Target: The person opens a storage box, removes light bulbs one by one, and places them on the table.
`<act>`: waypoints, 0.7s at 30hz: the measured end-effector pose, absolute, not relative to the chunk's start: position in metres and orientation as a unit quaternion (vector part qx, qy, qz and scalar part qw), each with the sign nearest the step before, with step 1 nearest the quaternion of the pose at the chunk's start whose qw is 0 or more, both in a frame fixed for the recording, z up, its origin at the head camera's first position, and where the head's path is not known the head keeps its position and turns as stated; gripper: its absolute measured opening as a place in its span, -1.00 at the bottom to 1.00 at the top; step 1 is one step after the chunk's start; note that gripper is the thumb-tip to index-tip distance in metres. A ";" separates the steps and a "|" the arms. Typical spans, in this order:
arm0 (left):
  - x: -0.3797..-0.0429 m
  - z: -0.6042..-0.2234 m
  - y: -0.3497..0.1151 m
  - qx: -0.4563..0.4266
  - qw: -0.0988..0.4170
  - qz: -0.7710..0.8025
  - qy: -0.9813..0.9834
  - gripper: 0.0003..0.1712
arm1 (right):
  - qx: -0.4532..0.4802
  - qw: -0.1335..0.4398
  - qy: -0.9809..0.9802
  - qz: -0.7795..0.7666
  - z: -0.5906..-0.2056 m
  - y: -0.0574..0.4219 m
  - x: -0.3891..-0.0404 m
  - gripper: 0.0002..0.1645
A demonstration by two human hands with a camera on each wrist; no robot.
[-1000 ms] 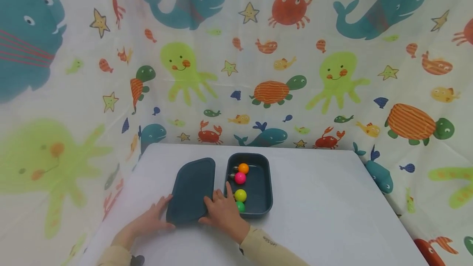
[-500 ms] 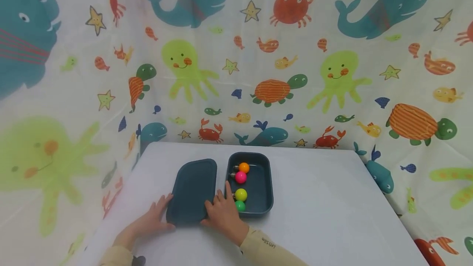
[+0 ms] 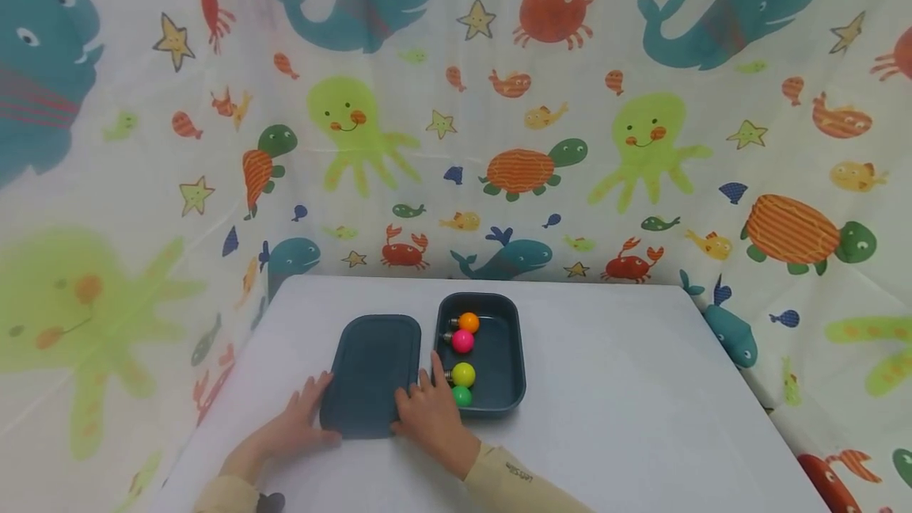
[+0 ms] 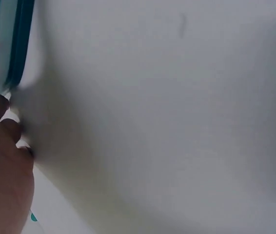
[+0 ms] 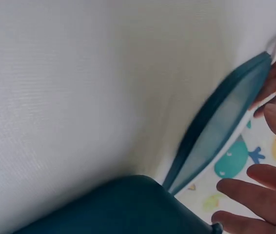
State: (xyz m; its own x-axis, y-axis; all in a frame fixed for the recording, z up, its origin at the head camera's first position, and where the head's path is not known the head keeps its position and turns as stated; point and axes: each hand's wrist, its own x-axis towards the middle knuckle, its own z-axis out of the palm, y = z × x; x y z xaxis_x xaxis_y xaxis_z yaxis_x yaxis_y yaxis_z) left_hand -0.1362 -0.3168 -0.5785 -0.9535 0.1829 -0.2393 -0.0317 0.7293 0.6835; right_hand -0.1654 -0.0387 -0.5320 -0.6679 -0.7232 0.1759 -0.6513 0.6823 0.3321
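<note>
In the head view a dark blue rectangular lid (image 3: 372, 377) lies on the table, left of an open dark blue box (image 3: 500, 355). Inside the box, along its left side, are small light bulbs: orange (image 3: 469, 323), pink (image 3: 463, 341), yellow (image 3: 464, 374) and green (image 3: 461, 396). My left hand (image 3: 294, 419) touches the lid's lower left edge with extended fingers. Between lid and box, my right hand (image 3: 431, 415) has its thumb at the lid's lower right corner and its index finger pointing along the box's left wall. The right wrist view shows the right fingers (image 5: 255, 195) spread.
A white table (image 3: 606, 386) carries the lid and box, with bare surface to the right of the box. Behind and beside it hangs a curtain (image 3: 420, 149) printed with sea animals. A small dark grey shape (image 3: 271, 503) shows by the left sleeve.
The lid has turned slightly, its top edge swinging right and now nearly level. Both hands have hardly moved. The bulbs and box stay where they were.
</note>
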 end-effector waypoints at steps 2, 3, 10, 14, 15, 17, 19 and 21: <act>-0.139 -0.576 -0.313 0.044 0.139 0.371 0.917 0.33 | 0.382 0.148 -0.905 -0.116 -0.530 -0.038 -0.165 -0.41; -0.141 -0.575 -0.311 0.049 0.133 0.374 0.917 0.32 | 0.384 0.148 -0.905 -0.112 -0.529 -0.037 -0.165 -0.41; -0.153 -0.553 -0.275 0.082 0.103 0.392 0.910 0.29 | 0.381 0.169 -0.909 -0.032 -0.524 -0.022 -0.168 -0.42; -0.160 -0.544 -0.247 0.121 0.087 0.403 0.903 0.28 | 0.357 0.171 -0.918 0.001 -0.520 -0.009 -0.177 -0.38; -0.162 -0.542 -0.240 0.126 0.087 0.405 0.901 0.28 | 0.347 0.168 -0.922 0.011 -0.518 -0.006 -0.179 -0.37; -0.164 -0.538 -0.226 0.127 0.093 0.415 0.896 0.27 | 0.327 0.161 -0.931 0.033 -0.517 0.002 -0.184 -0.36; -0.166 -0.535 -0.213 0.123 0.102 0.420 0.893 0.25 | 0.310 0.160 -0.936 0.051 -0.514 0.010 -0.189 -0.36; -0.169 -0.532 -0.201 0.115 0.114 0.428 0.889 0.23 | 0.294 0.159 -0.940 0.070 -0.514 0.018 -0.195 -0.35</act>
State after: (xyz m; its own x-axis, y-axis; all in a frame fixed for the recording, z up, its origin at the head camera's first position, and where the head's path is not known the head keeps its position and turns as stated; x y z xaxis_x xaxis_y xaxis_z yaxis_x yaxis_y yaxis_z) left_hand -0.1689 -0.2006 -0.5322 -0.9474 0.3028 -0.1039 0.1079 0.6076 0.7869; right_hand -0.1948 0.0181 -0.5145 -0.7766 -0.5304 0.3398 -0.5747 0.8175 -0.0375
